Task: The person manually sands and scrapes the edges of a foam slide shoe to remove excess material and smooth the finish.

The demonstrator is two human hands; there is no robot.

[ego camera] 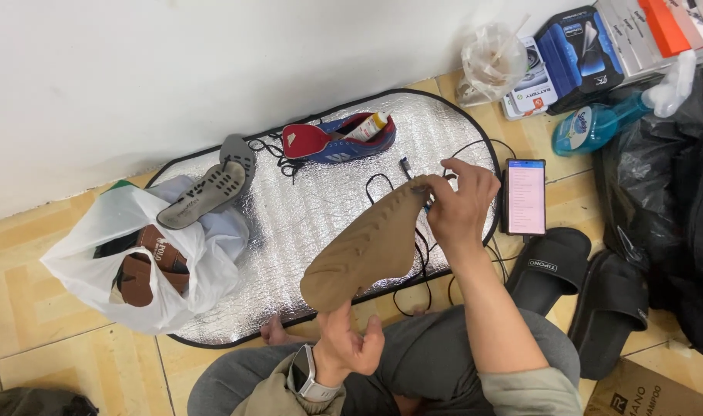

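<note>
1. The left hand (350,343), with a pale watch (304,375) on its wrist, grips the near end of a tan, textured shoe insole (367,243); the fingers are curled tight around that end.
2. The right hand (459,202) pinches the far tip of the same insole, thumb and fingertips closed narrowly on its edge, with the other fingers spread loosely above.
3. The insole is held in the air between both hands, tilted, its underside facing the camera, above the near right part of a silver, quilted oval mat (305,208) with a black border.
4. On the far side of the mat lies a blue and red sports shoe (338,141) on its side, with a small glue tube (369,125) poking out of it.
5. A grey studded sole (209,192) rests on a white plastic bag (147,262) at the left edge of the mat; brown footwear shows inside the bag.
6. A thin black cable (382,185) loops over the mat just beneath the insole.
7. A smartphone with a lit screen (525,196) lies on the tiled floor, just beside the mat's right edge.
8. A pair of black slide sandals (582,289) sits near the person's right forearm.
9. A blue spray bottle (598,123) and stacked boxes (598,46) lie along the wall, well apart from the hands.
</note>
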